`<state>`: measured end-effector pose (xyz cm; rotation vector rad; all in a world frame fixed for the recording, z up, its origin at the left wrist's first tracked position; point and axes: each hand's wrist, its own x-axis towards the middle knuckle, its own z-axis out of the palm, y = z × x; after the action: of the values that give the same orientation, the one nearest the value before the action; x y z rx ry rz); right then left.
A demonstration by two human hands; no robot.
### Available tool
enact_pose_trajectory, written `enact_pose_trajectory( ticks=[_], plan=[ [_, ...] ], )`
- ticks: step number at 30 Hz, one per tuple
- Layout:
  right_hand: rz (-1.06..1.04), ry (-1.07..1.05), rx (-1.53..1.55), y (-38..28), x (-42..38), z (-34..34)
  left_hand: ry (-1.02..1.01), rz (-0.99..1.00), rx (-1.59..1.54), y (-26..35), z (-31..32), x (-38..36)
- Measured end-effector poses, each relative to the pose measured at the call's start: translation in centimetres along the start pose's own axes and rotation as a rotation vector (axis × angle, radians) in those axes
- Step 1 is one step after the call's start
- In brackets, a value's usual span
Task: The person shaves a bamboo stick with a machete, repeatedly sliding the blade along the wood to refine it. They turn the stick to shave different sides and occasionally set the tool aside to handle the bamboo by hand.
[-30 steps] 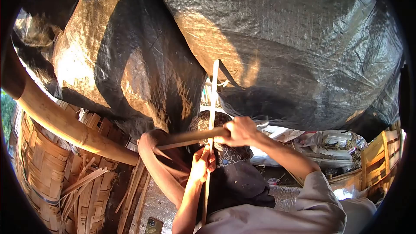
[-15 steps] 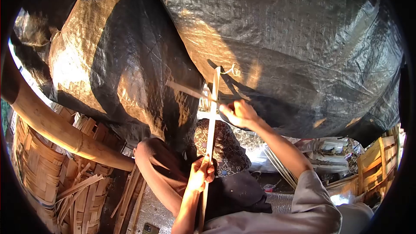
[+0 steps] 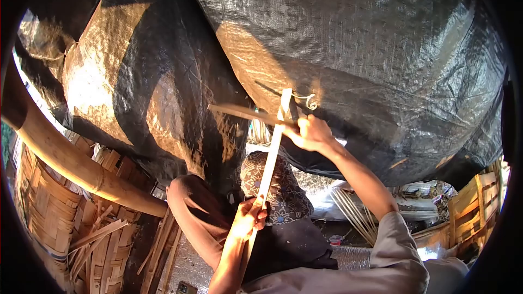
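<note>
My left hand is closed around the lower part of a long pale strip that slants upward and away. My right hand is closed on one end of a flat brown blade-like tool, which lies across the strip near its upper end. A thin curled shaving hangs beside the strip's tip. Under the strip, a patterned cloth covers part of my lap.
A large dark tarp hangs in front. At the left are a thick bamboo pole and woven bamboo baskets. Thin sticks lie at the right, near a slatted wooden crate. A phone is at the bottom.
The strip's upper end has shifted right and slightly down. My right hand has moved a little right and up with the tool. My left hand has barely moved.
</note>
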<state>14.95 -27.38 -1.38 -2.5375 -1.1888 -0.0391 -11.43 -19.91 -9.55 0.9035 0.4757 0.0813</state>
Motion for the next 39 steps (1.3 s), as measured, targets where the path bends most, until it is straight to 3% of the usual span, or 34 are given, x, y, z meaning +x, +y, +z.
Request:
enact_pose_trajectory(
  ticks=[1, 3, 5, 7, 8, 9, 10, 11, 13, 15, 16, 21, 22, 23, 25, 26, 30, 32, 33, 35, 37, 39],
  plan=[
    [-0.099, 0.073, -0.002, -0.4, -0.9, 0.7, -0.018, -0.01, -0.006, 0.0, 0.0, 0.2],
    [-0.144, -0.135, -0.02, -1.7, -2.9, 0.4, -0.023, -0.012, -0.024, -0.4, 0.1, 0.2],
    [-0.337, -0.118, -0.15, -1.4, -3.6, 0.6, -0.024, -0.036, -0.052, 0.0, 0.4, -0.1],
    [-0.246, 0.074, -0.177, 0.2, -2.2, -0.2, -0.014, -0.034, -0.068, 0.0, 0.5, -0.1],
    [0.143, -0.058, -0.06, 0.6, -0.5, -1.5, 0.003, -0.034, -0.054, -0.1, 0.4, 0.0],
    [0.372, 0.015, 0.086, 3.8, 2.2, -0.4, 0.016, -0.034, -0.036, -0.1, 0.3, 0.0],
    [0.435, -0.101, 0.139, 5.0, 2.7, -1.9, 0.038, -0.07, -0.005, 0.6, 0.7, -0.8],
    [0.472, -0.068, 0.126, 6.4, 3.6, -1.2, 0.057, -0.017, 0.041, -0.5, 0.1, -0.8],
    [0.343, -0.066, 0.006, 5.8, 1.9, -1.3, -0.012, -0.042, -0.023, -0.5, -0.4, -0.4],
    [0.312, -0.223, -0.104, 4.5, 0.0, -0.8, 0.001, -0.029, -0.024, -0.8, -0.2, 0.1],
    [0.275, -0.164, -0.11, 3.8, -1.1, 0.3, -0.003, -0.015, -0.018, -0.8, -0.1, 0.2],
    [0.473, -0.46, 0.353, 4.8, -4.0, 7.7, 0.055, 0.093, 0.074, -1.1, 0.1, 0.4],
    [0.527, -0.432, 0.374, 5.0, -4.7, 9.4, 0.067, 0.135, 0.127, -1.0, 0.0, 0.3],
    [0.503, -0.203, 0.404, 6.3, -6.2, 12.7, 0.078, 0.175, 0.18, -0.9, -0.1, 0.1],
    [0.85, -0.644, 1.091, 6.5, -8.0, 12.4, 0.135, 0.238, 0.303, -1.1, -0.7, -0.3],
    [0.935, -0.536, 1.133, 5.3, -9.5, 12.0, 0.143, 0.29, 0.419, -1.0, -0.9, -0.9],
    [0.837, -0.431, 0.902, 5.5, -13.7, 10.2, 0.332, 0.362, 0.716, -3.0, -1.8, -3.8],
    [0.652, -0.368, 0.892, 5.7, -14.9, 8.6, 0.412, 0.472, 1.008, -2.4, -0.3, -6.0],
    [0.53, -0.375, 0.901, 6.5, -15.6, 8.1, 0.425, 0.45, 1.001, -3.5, -0.6, -6.7],
    [0.439, -0.309, 0.899, 5.8, -15.8, 6.2, 0.486, 0.654, 1.255, -6.3, -1.5, -8.1],
    [0.348, -0.329, 0.894, 5.8, -15.8, 5.4, 0.555, 0.513, 1.341, -6.5, -0.8, -9.1],
    [0.343, -0.346, 0.892, 5.0, -15.1, 4.6, 0.505, 0.113, 1.259, -4.3, 0.2, -8.4]
  ],
)
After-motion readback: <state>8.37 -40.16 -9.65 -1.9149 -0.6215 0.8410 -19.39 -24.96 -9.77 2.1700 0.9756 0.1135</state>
